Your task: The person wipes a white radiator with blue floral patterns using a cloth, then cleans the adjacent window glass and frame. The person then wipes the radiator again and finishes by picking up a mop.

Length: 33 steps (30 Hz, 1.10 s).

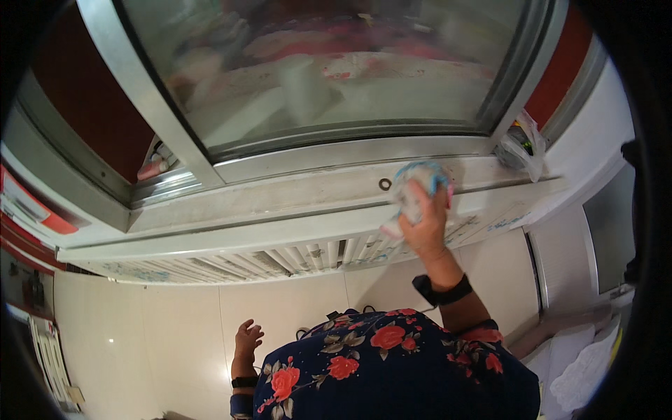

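My right hand (425, 224) is closed around a bunched, pale cloth (414, 179) with blue and pink edging. It presses the cloth onto the light window sill (273, 199), right of the middle. Just left of the cloth lies a small dark ring (385, 184). My left hand (248, 341) hangs low at my side above the floor, holding nothing, its fingers loosely bent and apart. Behind the sill stands a metal-framed sliding window (315, 84) with blurred reflections in its glass.
Below the sill runs a white slatted cover (280, 260). A clear plastic bag (523, 150) with things in it sits at the sill's right end. At the left, a pinkish object (152, 169) rests by the window track. Pale tiles (168, 329) cover the floor.
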Each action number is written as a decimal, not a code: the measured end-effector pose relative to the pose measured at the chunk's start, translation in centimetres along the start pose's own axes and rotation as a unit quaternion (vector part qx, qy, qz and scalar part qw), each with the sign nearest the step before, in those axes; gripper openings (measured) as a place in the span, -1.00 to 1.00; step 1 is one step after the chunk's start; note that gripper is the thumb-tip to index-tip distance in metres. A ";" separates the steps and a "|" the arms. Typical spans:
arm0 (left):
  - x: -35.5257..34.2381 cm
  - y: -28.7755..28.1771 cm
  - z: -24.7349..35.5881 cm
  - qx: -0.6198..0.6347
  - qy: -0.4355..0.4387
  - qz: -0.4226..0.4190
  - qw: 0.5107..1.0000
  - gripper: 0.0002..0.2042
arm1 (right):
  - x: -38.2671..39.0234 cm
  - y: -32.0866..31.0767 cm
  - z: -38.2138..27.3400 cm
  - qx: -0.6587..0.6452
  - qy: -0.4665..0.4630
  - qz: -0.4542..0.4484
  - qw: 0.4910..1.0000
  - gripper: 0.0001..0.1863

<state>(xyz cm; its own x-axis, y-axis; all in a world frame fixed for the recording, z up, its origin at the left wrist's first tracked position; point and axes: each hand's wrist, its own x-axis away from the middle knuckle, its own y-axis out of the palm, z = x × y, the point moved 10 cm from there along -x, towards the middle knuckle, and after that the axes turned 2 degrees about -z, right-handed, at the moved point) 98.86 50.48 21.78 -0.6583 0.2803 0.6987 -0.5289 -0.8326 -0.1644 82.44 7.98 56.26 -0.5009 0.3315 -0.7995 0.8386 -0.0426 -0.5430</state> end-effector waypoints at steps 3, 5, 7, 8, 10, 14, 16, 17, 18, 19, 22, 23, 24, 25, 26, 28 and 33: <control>0.3 0.2 0.0 0.051 0.010 0.007 0.999 -0.52 | 3.1 4.4 -2.3 -0.025 -0.041 -0.100 0.994 -0.28; 0.9 0.0 -1.0 0.053 -0.007 0.013 0.999 -0.52 | 4.3 5.5 -3.5 -0.005 -0.086 -0.106 0.991 -0.24; 1.4 -0.2 -2.2 0.055 -0.024 0.020 0.998 -0.52 | 4.6 6.3 -3.8 -0.010 -0.080 -0.089 0.993 -0.31; 1.7 -0.4 -3.0 0.054 -0.032 0.025 0.998 -0.52 | 4.6 6.7 -4.3 -0.016 -0.078 -0.072 0.994 -0.35; 1.9 -0.7 -4.1 0.054 -0.045 0.029 0.997 -0.52 | 4.7 8.5 -7.4 -0.054 -0.160 -0.085 0.982 -0.46; 2.3 -1.3 -5.9 0.077 -0.055 0.041 0.995 -0.52 | 4.2 12.9 -12.6 -0.065 -0.193 -0.125 0.971 -0.63; 2.6 -1.6 -6.6 0.091 -0.058 0.046 0.993 -0.52 | 4.0 14.7 -15.3 -0.067 -0.218 -0.139 0.964 -0.56; 2.8 -1.8 -7.0 0.094 -0.061 0.047 0.993 -0.52 | 4.0 15.7 -17.2 -0.077 -0.255 -0.134 0.955 -0.58; 3.0 -2.1 -7.3 0.090 -0.067 0.048 0.993 -0.52 | 4.1 16.5 -19.1 -0.088 -0.282 -0.128 0.947 -0.58; 3.2 -2.4 -7.7 0.081 -0.067 0.052 0.993 -0.53 | 4.3 17.3 -20.9 -0.082 -0.315 -0.118 0.938 -0.59; 3.9 -3.5 -9.2 0.068 -0.084 0.058 0.993 -0.53 | 4.2 19.9 -26.3 -0.105 -0.370 -0.088 0.919 -0.65; 3.9 -4.0 -9.8 0.070 -0.093 0.059 0.991 -0.53 | 3.8 20.8 -27.7 -0.123 -0.363 -0.089 0.919 -0.68; 4.1 -4.6 -10.3 0.062 -0.090 0.063 0.992 -0.53 | 3.4 21.5 -28.9 -0.131 -0.352 -0.076 0.924 -0.71; 4.1 -5.1 -11.0 0.075 -0.100 0.066 0.990 -0.53 | 3.2 22.4 -30.2 -0.141 -0.352 -0.085 0.922 -0.72; 4.2 -5.8 -11.5 0.071 -0.102 0.071 0.990 -0.54 | 3.1 23.0 -31.2 -0.156 -0.347 -0.095 0.920 -0.73; 4.0 -7.0 -12.4 0.079 -0.100 0.069 0.989 -0.54 | 3.2 23.6 -32.2 -0.172 -0.356 -0.098 0.913 -0.75; 2.5 -9.5 -12.0 0.009 -0.074 0.075 0.994 -0.55 | 5.9 22.3 -28.3 -0.147 -0.374 -0.153 0.903 -0.75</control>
<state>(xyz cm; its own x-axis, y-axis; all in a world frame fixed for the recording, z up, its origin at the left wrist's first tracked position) 95.81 64.77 16.77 -0.6425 0.0808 0.7620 -0.4210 -0.8681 -0.2629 104.30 35.61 46.70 -0.6306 -0.4483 -0.6335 0.6027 0.2313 -0.7637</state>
